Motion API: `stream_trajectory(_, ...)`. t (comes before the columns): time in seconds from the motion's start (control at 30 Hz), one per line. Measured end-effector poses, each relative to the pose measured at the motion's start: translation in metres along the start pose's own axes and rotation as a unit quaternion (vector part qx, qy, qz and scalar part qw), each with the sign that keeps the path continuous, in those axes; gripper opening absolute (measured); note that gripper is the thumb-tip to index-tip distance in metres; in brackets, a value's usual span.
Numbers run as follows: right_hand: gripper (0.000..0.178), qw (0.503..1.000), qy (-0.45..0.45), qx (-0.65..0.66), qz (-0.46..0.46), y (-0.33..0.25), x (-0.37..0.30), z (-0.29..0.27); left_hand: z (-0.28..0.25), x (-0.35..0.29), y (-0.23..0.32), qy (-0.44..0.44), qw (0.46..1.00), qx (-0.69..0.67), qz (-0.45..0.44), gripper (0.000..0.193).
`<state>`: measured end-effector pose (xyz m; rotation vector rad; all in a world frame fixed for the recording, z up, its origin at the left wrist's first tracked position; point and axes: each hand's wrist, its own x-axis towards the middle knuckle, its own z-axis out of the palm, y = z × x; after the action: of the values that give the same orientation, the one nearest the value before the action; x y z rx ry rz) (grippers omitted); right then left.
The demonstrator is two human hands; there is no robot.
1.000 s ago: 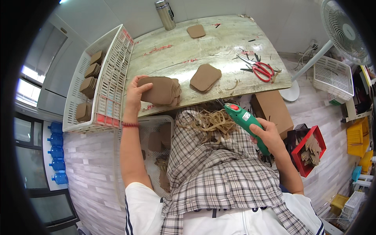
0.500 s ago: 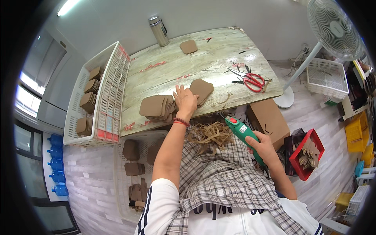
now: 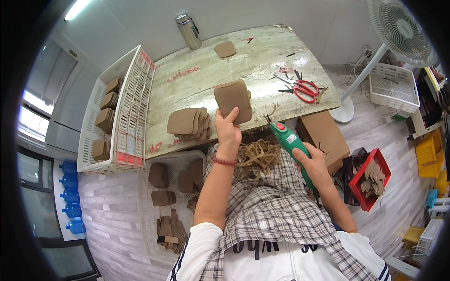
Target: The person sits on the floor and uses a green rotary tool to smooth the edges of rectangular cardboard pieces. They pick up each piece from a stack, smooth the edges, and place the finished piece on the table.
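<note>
While we sit, hands: left hand (image 3: 228,130) pinches a brown pad (image 3: 233,100) upright at 12 o'clock for trimming.
Cutter: right hand (image 3: 313,165) clamps the green cutter (image 3: 291,146) at 2 o'clock, tip toward the pad.
Stack: stack (image 3: 189,123) at 10 o'clock.

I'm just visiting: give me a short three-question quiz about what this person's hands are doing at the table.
1. True or false: the left hand holds a brown cardboard piece.
2. The right hand grips: A) red scissors B) green power cutter C) metal flask.
3. What lies in the person's lap?

Key: 1 true. 2 B, the green power cutter; the red scissors lie on the table. 3 A heap of cardboard strips.
</note>
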<state>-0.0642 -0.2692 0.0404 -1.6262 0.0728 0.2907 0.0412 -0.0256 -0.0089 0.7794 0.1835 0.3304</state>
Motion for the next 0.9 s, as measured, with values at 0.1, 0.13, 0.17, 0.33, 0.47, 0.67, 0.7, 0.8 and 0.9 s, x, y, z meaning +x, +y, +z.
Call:
stream_trajectory(0.1,0.035,1.0,0.013,-0.009,-0.017,-0.004,0.001,0.006,0.004,-0.009,-0.004,-0.003,0.991,-0.126,-0.047,0.04)
stream_trajectory(0.13,0.034,1.0,0.014,-0.01,-0.02,-0.005,0.0,0.007,0.009,-0.013,-0.003,0.002,0.987,-0.15,-0.054,0.04)
stream_trajectory(0.17,0.034,1.0,0.015,-0.011,-0.023,-0.005,0.0,0.008,0.012,-0.016,-0.003,0.007,0.983,-0.174,-0.061,0.04)
stream_trajectory(0.33,0.034,1.0,0.003,-0.001,-0.028,-0.013,-0.005,0.015,0.018,-0.022,-0.004,0.012,0.97,-0.232,-0.073,0.042)
stream_trajectory(0.47,0.034,0.999,0.0,0.015,-0.038,-0.015,-0.005,0.018,0.019,-0.025,-0.009,0.018,0.965,-0.244,-0.093,0.042)
stream_trajectory(0.67,0.035,0.999,0.013,-0.002,-0.047,-0.017,-0.001,0.017,0.022,-0.036,-0.015,-0.024,0.972,-0.211,-0.101,0.037)
stream_trajectory(0.7,0.035,0.999,0.017,-0.005,-0.046,-0.017,0.0,0.017,0.022,-0.038,-0.018,-0.031,0.972,-0.207,-0.105,0.037)
stream_trajectory(0.8,0.035,0.999,0.021,0.021,-0.042,-0.021,0.003,0.017,0.02,-0.045,-0.025,-0.052,0.972,-0.198,-0.117,0.037)
stream_trajectory(0.9,0.036,0.998,0.026,0.02,-0.049,-0.025,0.007,0.015,0.019,-0.054,-0.032,-0.042,0.972,-0.19,-0.13,0.035)
